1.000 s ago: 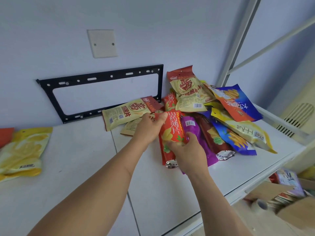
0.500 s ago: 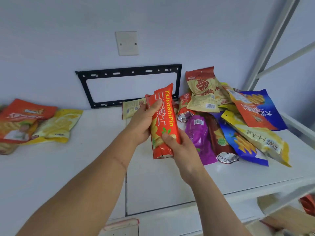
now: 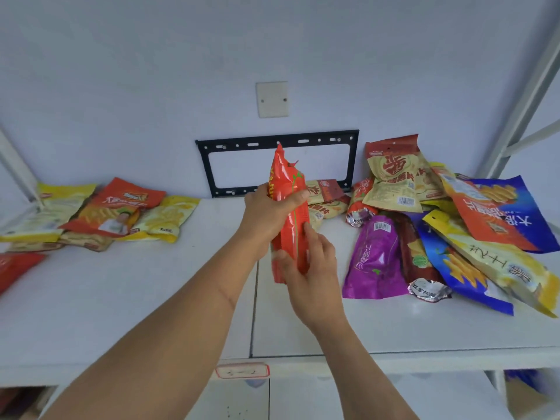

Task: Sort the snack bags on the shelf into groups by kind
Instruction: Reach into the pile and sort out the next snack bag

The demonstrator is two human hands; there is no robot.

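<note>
Red bag [image 3: 288,219] is up off the shelf [image 3: 121,298], held upright in mid-air at centre, edge-on to the camera, in front of the black bracket [image 3: 277,144] on the far wall.

Left hand [image 3: 266,216] wraps the bag's upper middle, thumb across the front, fingers closed round the back. Right hand [image 3: 312,268] pinches the lower end, thumb on the near face and fingers on the far side. Both hands are closed on the same bag; nothing else is held.

Step, as I read it: 1 bag picked out of the unsorted pile [image 3: 439,225] on the right, being checked or handed over before placing.

Sorted groups look to sit at left: orange bag [image 3: 121,204] lying over yellow bags [image 3: 169,219], plus a red one [image 3: 15,265] at the near-left edge, partly cut off.

Next move likely needs: match the kind, then carry left to that group and lay it flat. Red one at near left looks the closest colour match, but the print is not readable, so cannot confirm. Probably 1 hand lets go first.

Purple bag [image 3: 375,256] lies just right of the right hand, not touching.
</note>
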